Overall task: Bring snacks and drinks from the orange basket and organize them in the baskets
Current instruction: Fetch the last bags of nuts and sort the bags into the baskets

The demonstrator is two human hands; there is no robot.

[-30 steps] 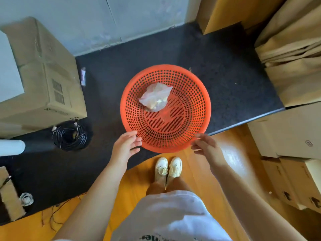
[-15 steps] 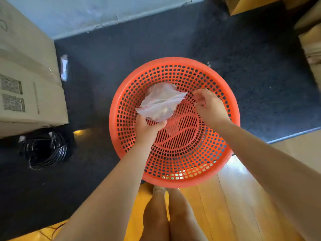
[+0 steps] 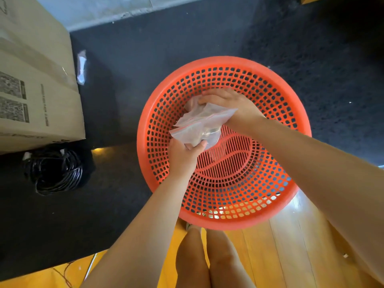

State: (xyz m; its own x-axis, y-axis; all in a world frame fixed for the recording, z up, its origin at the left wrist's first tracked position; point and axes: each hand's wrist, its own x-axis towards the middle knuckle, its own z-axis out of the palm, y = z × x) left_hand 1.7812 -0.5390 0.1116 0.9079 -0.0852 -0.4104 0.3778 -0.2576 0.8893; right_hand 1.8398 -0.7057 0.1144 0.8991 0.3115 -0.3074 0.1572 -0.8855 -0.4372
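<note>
Item: one clear zip bag, red seal strip, contents too blurred for us to name. We find it inside the orange basket, over the far-left part of the bowl; whether it touches the mesh we cannot tell. Its long axis runs on a diagonal, from lower left up to upper right.

Holders: our left hand grips the near, lower end from beneath, thumb curled up against the plastic. Our right hand comes over the far, upper end, fingers bent onto the crumpled top, grasping it. The bag lies directly between the two hands, each on one end; neither is nearer. Both forearms reach forward and down into the bowl, the right crossing the basket's rim from the near right.

Surroundings: the basket sits on a dark mat at the edge of a wooden floor. To the left, well apart, a cardboard box and a coil of black cable.

Judgement: the next move is a straight lift clear of the rim.
</note>
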